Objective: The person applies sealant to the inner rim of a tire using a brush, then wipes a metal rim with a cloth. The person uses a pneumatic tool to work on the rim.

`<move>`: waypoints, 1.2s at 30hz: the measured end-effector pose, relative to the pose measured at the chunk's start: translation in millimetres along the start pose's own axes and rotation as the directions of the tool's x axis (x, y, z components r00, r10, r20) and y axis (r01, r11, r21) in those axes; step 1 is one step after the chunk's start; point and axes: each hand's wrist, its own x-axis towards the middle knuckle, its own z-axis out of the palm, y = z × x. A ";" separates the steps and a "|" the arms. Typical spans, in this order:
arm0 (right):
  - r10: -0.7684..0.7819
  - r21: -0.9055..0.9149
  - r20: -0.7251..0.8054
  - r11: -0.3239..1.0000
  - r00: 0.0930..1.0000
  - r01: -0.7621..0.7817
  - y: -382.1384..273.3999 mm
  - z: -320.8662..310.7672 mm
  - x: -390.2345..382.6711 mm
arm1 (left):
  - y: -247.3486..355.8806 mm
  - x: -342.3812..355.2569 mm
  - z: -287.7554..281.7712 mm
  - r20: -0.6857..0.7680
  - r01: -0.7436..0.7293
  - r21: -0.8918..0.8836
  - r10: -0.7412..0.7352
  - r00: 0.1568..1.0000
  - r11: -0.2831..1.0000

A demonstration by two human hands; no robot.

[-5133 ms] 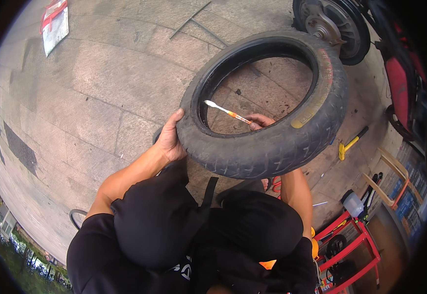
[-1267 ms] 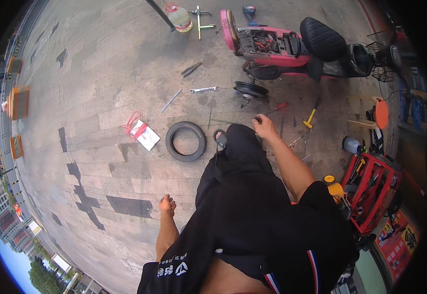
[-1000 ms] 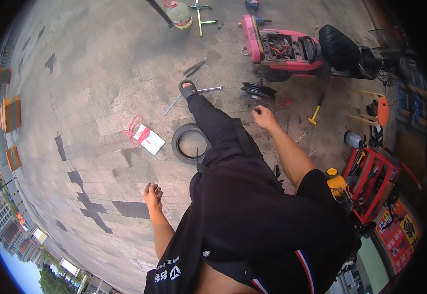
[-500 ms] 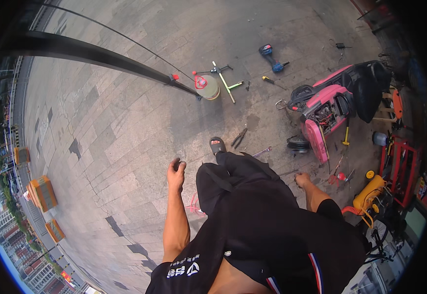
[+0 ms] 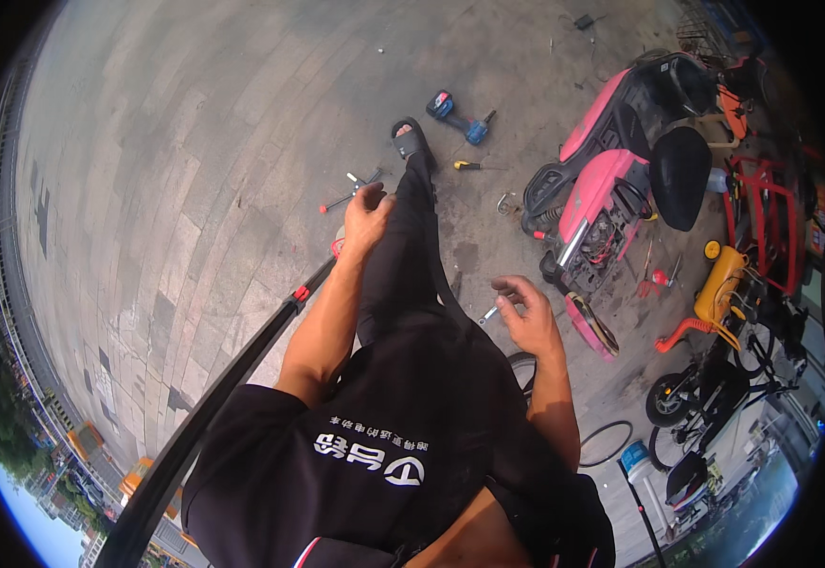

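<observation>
My left hand (image 5: 368, 218) hangs in front of my dark trousers, loosely bent and with nothing visible in it. In the view it appears beside a cross-shaped tool (image 5: 341, 197), which lies on the ground. My right hand (image 5: 526, 317) hangs lower right, thumb and fingers apart, also empty. Past its thumb shows a metal spanner (image 5: 489, 315) on the paving; I see no grip on it. A pink scooter (image 5: 611, 189) with open bodywork and a black seat is to the right. A blue cordless impact wrench (image 5: 460, 115) and a yellow-handled screwdriver (image 5: 467, 165) lie ahead of my foot.
A black pole (image 5: 233, 388) slants past my left arm. On the right are a yellow air tank (image 5: 719, 284) with an orange hose, a red metal rack (image 5: 768, 227), a loose tyre (image 5: 606, 443) and a parked bicycle (image 5: 753, 350). Small red-handled tools (image 5: 657, 276) lie near the scooter.
I have stepped forward and my view has turned. The impact wrench and scooter appear closer to my foot, the pole is now beside me. My right hand has opened out; both hands remain empty.
</observation>
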 end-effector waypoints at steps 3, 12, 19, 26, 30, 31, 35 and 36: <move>0.061 0.049 -0.236 0.998 0.970 -0.051 7.0 -28.8 90.6 | 29.8 143.2 29.0 0.083 0.153 -0.011 -0.152 0.985 0.988; 0.920 0.508 -0.205 0.391 0.333 -0.768 58.7 -76.9 226.3 | 168.6 419.7 -75.5 0.058 0.218 0.148 -0.228 0.972 0.965; 0.889 0.340 -0.193 0.457 0.414 -0.822 23.2 -140.2 448.4 | 187.3 603.2 -161.0 -0.140 0.377 -0.032 -0.378 0.915 0.926; 0.581 -0.123 -0.521 0.675 0.626 -0.728 -90.7 -304.2 907.3 | 188.7 681.1 -172.6 -0.234 0.809 -0.383 -0.894 0.383 0.447; 0.071 -0.421 -0.530 0.843 0.845 -0.335 -289.5 -350.5 1185.1 | 234.1 737.8 -160.7 -0.154 0.767 -0.479 -0.901 0.405 0.426; -0.030 -0.453 -0.479 0.865 0.877 -0.218 -344.8 -347.9 1244.3 | 245.2 761.7 -158.9 -0.172 0.723 -0.524 -0.887 0.428 0.451; -0.204 -0.433 -0.311 0.900 0.928 0.052 -520.3 -299.9 1429.4 | 271.7 880.9 -139.3 -0.107 0.656 -0.634 -0.886 0.451 0.411; -0.266 -0.380 -0.263 0.912 0.928 0.154 -547.7 -285.6 1466.6 | 274.0 912.8 -137.3 -0.132 0.689 -0.476 -0.819 0.559 0.547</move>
